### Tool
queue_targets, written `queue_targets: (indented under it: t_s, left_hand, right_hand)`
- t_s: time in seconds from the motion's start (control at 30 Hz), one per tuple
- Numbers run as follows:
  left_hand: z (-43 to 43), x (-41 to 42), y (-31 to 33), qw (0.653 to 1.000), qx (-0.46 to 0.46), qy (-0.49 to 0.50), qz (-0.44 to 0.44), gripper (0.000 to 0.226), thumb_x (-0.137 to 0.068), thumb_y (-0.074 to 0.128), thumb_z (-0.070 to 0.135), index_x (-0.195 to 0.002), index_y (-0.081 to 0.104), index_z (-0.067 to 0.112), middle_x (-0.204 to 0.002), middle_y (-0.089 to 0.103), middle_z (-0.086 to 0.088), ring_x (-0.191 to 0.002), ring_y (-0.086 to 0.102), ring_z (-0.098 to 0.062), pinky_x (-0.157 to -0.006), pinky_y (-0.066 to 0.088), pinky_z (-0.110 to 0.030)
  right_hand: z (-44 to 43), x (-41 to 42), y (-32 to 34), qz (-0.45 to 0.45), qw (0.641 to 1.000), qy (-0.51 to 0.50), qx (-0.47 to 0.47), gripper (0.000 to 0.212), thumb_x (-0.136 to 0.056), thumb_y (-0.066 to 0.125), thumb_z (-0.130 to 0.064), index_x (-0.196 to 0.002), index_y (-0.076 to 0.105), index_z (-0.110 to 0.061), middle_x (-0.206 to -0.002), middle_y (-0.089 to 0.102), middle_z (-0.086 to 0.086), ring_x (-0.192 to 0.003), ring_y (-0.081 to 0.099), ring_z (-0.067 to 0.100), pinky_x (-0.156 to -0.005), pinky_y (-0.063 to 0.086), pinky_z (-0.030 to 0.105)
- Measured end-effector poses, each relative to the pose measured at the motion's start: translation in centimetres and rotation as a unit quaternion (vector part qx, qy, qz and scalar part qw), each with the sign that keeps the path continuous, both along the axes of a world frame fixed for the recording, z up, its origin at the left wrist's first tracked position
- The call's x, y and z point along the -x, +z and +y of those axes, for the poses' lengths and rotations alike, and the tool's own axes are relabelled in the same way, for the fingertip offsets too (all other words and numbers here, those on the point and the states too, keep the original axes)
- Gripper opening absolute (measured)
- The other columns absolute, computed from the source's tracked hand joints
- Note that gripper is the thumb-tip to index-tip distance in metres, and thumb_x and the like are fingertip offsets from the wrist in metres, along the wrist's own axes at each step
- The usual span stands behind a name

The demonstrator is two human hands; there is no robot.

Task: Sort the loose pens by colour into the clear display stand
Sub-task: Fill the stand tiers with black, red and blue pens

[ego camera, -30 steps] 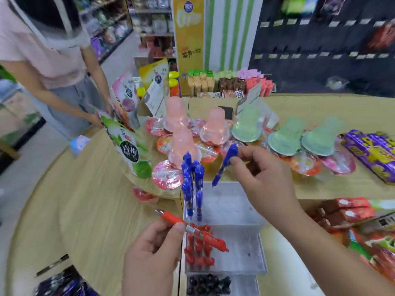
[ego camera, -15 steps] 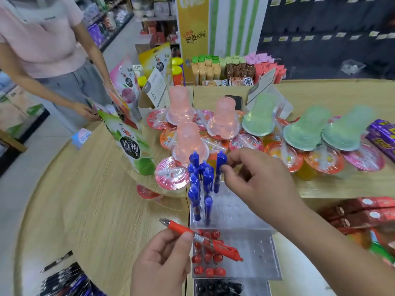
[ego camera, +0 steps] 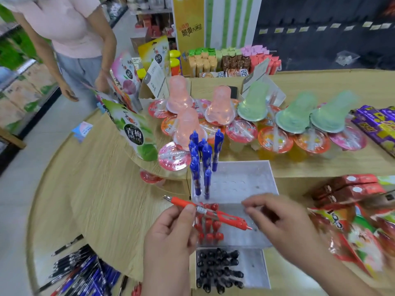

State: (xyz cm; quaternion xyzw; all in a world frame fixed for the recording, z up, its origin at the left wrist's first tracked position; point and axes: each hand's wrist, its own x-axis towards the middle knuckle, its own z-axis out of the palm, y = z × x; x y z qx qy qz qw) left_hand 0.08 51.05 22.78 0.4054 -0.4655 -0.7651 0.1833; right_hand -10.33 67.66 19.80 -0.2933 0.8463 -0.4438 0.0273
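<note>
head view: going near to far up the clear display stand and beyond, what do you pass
black pens → standing red pens → blue pens → pink-lidded jelly cup → stacked snack boxes. The red pen in the left hand overlaps the red row, so left out.

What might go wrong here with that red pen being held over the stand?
The left hand pinches the red pen only near its middle, so it may slip onto the standing red pens below. The right hand, hovering over the clear display stand, might brush the blue pens, which lean unevenly, and tip them.
</note>
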Motion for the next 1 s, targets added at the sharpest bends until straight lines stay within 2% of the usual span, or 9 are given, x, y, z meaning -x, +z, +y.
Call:
queue_targets:
  t_s: [0.1,0.17,0.27,0.43,0.53,0.6,0.73,0.83,1.0]
  left_hand:
    - [1.5,0.0,0.4,0.999,-0.038,-0.012,0.019,0.025,-0.085,0.065,0.011,-0.063,0.075,0.013,-0.057,0.051,-0.007,-0.039,0.032,-0.006,-0.034,0.035,-0.013]
    - [2.3,0.0,0.2,0.998,-0.061,-0.032,0.011,0.028,-0.089,0.064,0.010,-0.064,0.076,0.016,-0.058,0.054,-0.004,-0.039,0.035,-0.006,-0.034,0.034,-0.013]
    - [3.5,0.0,0.2,0.993,-0.090,-0.072,-0.007,0.015,-0.075,0.070,0.028,-0.073,0.077,0.015,-0.064,0.061,-0.006,-0.042,0.038,-0.006,-0.035,0.028,-0.014]
    - [4.5,0.1,0.5,0.984,-0.134,-0.109,-0.033,0.031,-0.078,0.071,0.038,-0.087,0.073,0.009,-0.079,0.073,-0.004,-0.044,0.040,-0.007,-0.036,0.026,-0.016]
    - [4.0,-0.7,0.3,0.987,0.038,-0.135,-0.074,0.020,-0.089,0.068,0.034,-0.082,0.075,0.017,-0.075,0.075,-0.002,-0.045,0.044,-0.007,-0.040,0.034,-0.019]
    - [3.1,-1.5,-0.3,0.969,0.208,-0.108,-0.077,0.011,-0.088,0.072,0.023,-0.078,0.075,0.027,-0.070,0.072,0.006,-0.048,0.051,-0.002,-0.049,0.044,-0.015]
    - [1.2,-2.0,-2.7,0.853,0.485,-0.172,-0.090,0.023,-0.079,0.074,0.035,-0.098,0.071,0.047,-0.100,0.056,0.024,-0.088,0.058,-0.001,-0.071,0.044,-0.012]
    - [0.5,-1.6,-4.3,0.800,0.556,-0.200,-0.103,0.032,-0.079,0.075,0.038,-0.110,0.073,0.033,-0.110,0.052,0.019,-0.104,0.052,-0.006,-0.086,0.036,-0.004]
    - [0.0,-1.3,-5.3,0.797,0.562,-0.205,-0.083,0.037,-0.082,0.068,0.048,-0.114,0.073,0.029,-0.116,0.051,0.017,-0.111,0.049,-0.006,-0.096,0.032,-0.005]
  right_hand:
    - [-0.2,-2.9,-0.4,-0.158,0.983,0.020,0.093,0.033,-0.070,0.076,-0.032,-0.098,0.070,-0.048,-0.085,0.072,-0.014,-0.067,0.065,0.011,-0.060,0.052,0.025]
    - [-0.6,-3.7,-0.2,-0.193,0.968,0.018,0.158,0.042,-0.065,0.078,-0.019,-0.092,0.072,-0.050,-0.087,0.073,-0.017,-0.076,0.068,0.003,-0.064,0.051,0.015]
    - [-0.7,-3.7,0.6,-0.188,0.956,0.002,0.226,0.040,-0.062,0.080,-0.015,-0.082,0.074,-0.049,-0.082,0.073,-0.018,-0.073,0.068,-0.001,-0.065,0.049,0.010]
    - [0.0,-3.1,1.1,-0.169,0.945,-0.006,0.280,0.019,-0.065,0.079,-0.032,-0.082,0.075,-0.038,-0.078,0.071,-0.009,-0.065,0.064,0.005,-0.060,0.051,0.019]
    - [0.8,-2.1,1.6,-0.135,0.956,-0.065,0.252,0.019,-0.074,0.082,-0.028,-0.084,0.072,-0.041,-0.074,0.068,0.006,-0.057,0.059,0.023,-0.054,0.050,0.037]
    - [1.5,-1.0,1.7,-0.087,0.974,-0.085,0.193,0.013,-0.078,0.078,-0.030,-0.084,0.071,-0.039,-0.075,0.067,0.003,-0.060,0.058,0.024,-0.056,0.048,0.037]
    - [0.9,0.3,0.7,-0.020,0.997,-0.044,0.063,0.006,-0.081,0.074,-0.029,-0.083,0.069,-0.030,-0.076,0.063,-0.018,-0.058,0.057,0.015,-0.052,0.041,0.017]
    - [-0.5,0.6,-1.3,-0.009,0.999,-0.039,0.016,0.007,-0.080,0.074,-0.037,-0.083,0.070,-0.032,-0.075,0.062,-0.026,-0.060,0.060,0.009,-0.056,0.041,0.012]
    - [-2.1,0.7,-3.4,0.043,0.997,-0.056,-0.027,0.018,-0.080,0.071,-0.047,-0.083,0.071,-0.029,-0.076,0.062,-0.024,-0.064,0.059,-0.001,-0.058,0.041,0.010]
